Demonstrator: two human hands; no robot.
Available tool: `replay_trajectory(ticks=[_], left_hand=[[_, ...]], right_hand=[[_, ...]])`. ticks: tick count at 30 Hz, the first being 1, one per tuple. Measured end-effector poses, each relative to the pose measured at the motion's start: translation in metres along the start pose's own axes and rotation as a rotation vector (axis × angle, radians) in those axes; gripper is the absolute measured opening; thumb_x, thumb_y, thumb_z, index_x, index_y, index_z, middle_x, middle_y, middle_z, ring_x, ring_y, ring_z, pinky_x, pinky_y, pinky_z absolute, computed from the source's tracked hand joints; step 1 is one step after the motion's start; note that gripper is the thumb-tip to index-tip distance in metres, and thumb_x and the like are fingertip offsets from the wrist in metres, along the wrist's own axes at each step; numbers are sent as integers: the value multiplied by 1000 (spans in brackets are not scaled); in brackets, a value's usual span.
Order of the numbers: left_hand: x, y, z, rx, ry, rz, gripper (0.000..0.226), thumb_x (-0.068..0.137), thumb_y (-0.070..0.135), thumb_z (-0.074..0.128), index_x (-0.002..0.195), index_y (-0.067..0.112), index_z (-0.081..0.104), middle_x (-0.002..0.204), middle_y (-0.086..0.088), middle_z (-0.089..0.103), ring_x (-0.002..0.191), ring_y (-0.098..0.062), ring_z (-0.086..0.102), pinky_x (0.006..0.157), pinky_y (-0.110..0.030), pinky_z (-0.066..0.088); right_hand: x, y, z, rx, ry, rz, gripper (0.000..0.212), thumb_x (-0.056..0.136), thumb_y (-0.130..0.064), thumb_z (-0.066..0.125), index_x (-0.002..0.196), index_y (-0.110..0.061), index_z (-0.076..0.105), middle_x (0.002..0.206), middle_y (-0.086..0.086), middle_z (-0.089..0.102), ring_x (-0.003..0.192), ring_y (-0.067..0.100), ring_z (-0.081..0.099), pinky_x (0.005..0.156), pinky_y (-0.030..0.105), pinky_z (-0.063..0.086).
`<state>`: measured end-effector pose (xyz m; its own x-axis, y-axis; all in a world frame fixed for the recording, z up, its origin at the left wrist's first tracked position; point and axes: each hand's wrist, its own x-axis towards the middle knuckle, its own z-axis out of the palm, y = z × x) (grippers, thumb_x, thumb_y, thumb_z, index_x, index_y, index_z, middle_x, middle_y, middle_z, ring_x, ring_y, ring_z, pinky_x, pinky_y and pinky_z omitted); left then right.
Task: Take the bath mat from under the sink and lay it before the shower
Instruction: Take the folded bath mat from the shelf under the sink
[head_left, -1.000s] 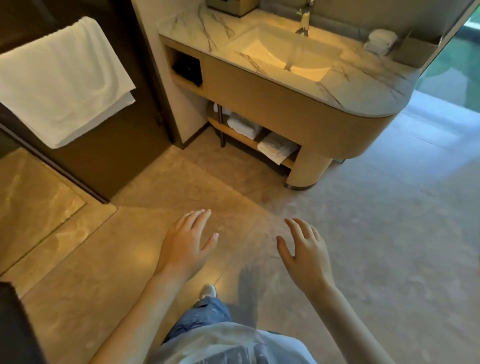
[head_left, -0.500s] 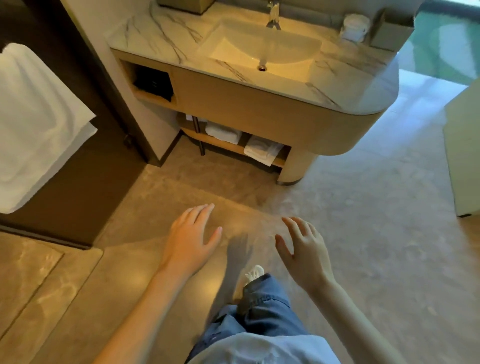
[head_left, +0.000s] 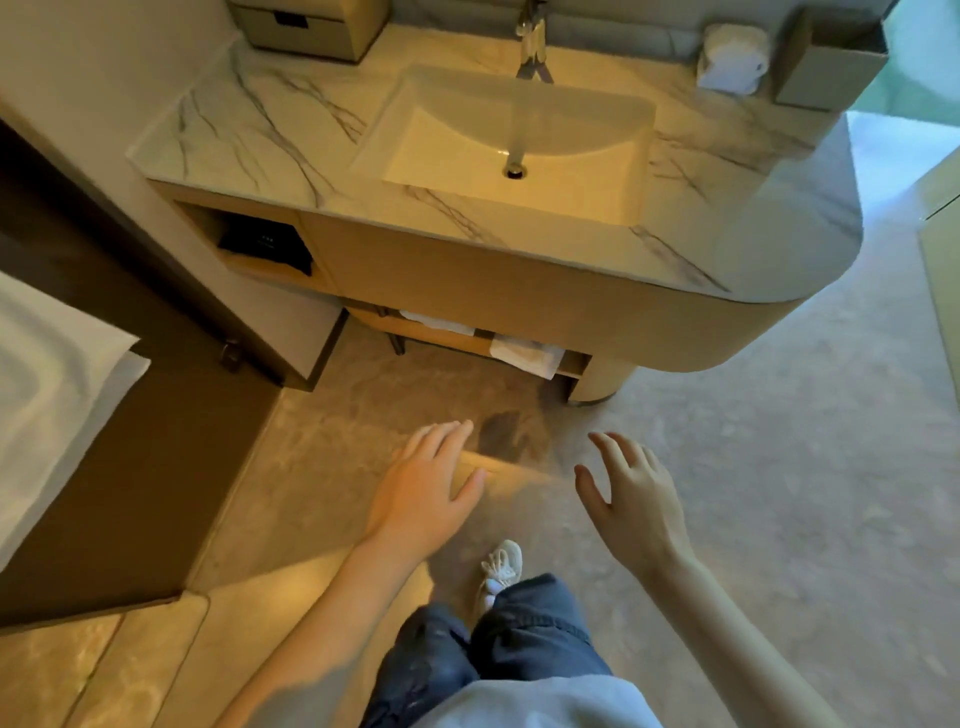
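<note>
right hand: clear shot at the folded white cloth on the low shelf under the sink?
Probably yes. The right hand is open and empty, and only bare floor lies between it and the folded white cloth overhanging the shelf edge. The vanity juts out above, so reaching means stooping.

Faucet (head_left: 531, 39) above basin; rolled cloth (head_left: 732, 57) beside grey box (head_left: 826, 62); countertop right.

1. Bare floor (head_left: 753, 493) lies open between both empty, spread hands – left hand (head_left: 421, 499), right hand (head_left: 631, 506) – and the vanity.
2. The tabletop (head_left: 270, 130) overhangs the low shelf (head_left: 441, 336) – only a narrow gap.
3. A round pedestal (head_left: 597, 382) blocks the shelf's right end.
</note>
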<state>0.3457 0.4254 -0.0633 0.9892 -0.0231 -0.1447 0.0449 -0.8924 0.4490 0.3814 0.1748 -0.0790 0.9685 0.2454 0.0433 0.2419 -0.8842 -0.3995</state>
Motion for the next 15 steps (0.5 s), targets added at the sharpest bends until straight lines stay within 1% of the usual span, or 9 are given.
replay_trajectory(ticks=[3, 6, 13, 15], left_hand=[[45, -7, -16, 5, 13, 31, 58, 96, 47, 40, 147, 22, 36, 150, 6, 39, 139, -13, 27, 111, -35, 30], [77, -13, -26, 37, 18, 48, 57, 96, 46, 42, 147, 22, 37, 149, 5, 40, 139, -14, 28, 111, -35, 29], [145, -58, -36, 48, -66, 126, 58, 94, 47, 40, 145, 20, 40, 146, 4, 45, 136, -14, 34, 111, -34, 29], [166, -75, -35, 57, -92, 156, 56, 92, 45, 45, 142, 19, 45, 143, 2, 50, 133, -16, 40, 109, -34, 31]], right_hand=[[42, -8, -3, 11, -4, 2, 42, 93, -35, 53, 125, -8, 58, 122, 10, 63, 110, 29, 58, 91, 41, 47], [76, -16, 1, 44, 15, 17, 44, 93, -38, 48, 125, -9, 57, 122, 9, 63, 111, 27, 57, 92, 41, 48], [136, -40, 42, 32, 16, 110, 43, 91, -36, 51, 126, -11, 57, 121, 8, 64, 111, 26, 58, 90, 42, 50], [152, -49, 58, 18, 22, 136, 42, 91, -36, 51, 124, -11, 57, 119, 8, 65, 108, 27, 59, 87, 41, 51]])
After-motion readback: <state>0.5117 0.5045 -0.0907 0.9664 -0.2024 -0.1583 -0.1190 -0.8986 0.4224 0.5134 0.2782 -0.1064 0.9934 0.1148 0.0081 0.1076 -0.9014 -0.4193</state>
